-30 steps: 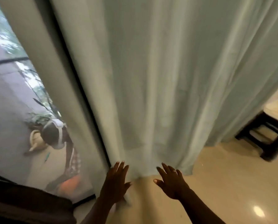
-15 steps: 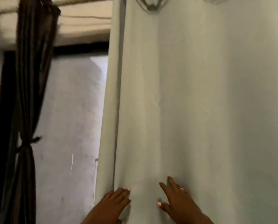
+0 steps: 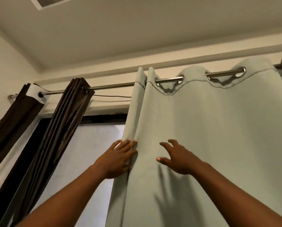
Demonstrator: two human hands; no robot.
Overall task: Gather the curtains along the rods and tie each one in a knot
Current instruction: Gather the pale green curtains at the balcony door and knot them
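A pale green curtain (image 3: 218, 128) hangs spread out by metal eyelets on a silver rod (image 3: 114, 85) under the ceiling. My left hand (image 3: 119, 158) presses flat with straight fingers against the folded left edge of the green curtain. My right hand (image 3: 176, 157) is raised in front of the cloth with fingers spread, close to it or just touching. Left of them, a dark brown curtain (image 3: 68, 112) is bunched together on the same rod. A second brown curtain (image 3: 15, 112) with a white lining hangs at the far left.
A window (image 3: 91, 153) with grey light shows between the brown and green curtains. A thin cord (image 3: 112, 96) runs under the rod. The white wall (image 3: 6, 63) meets the ceiling at the left.
The view has swung up from the floor and curtain hem to the rod and ceiling. Both hands have risen with it and stayed at the green curtain's left edge.
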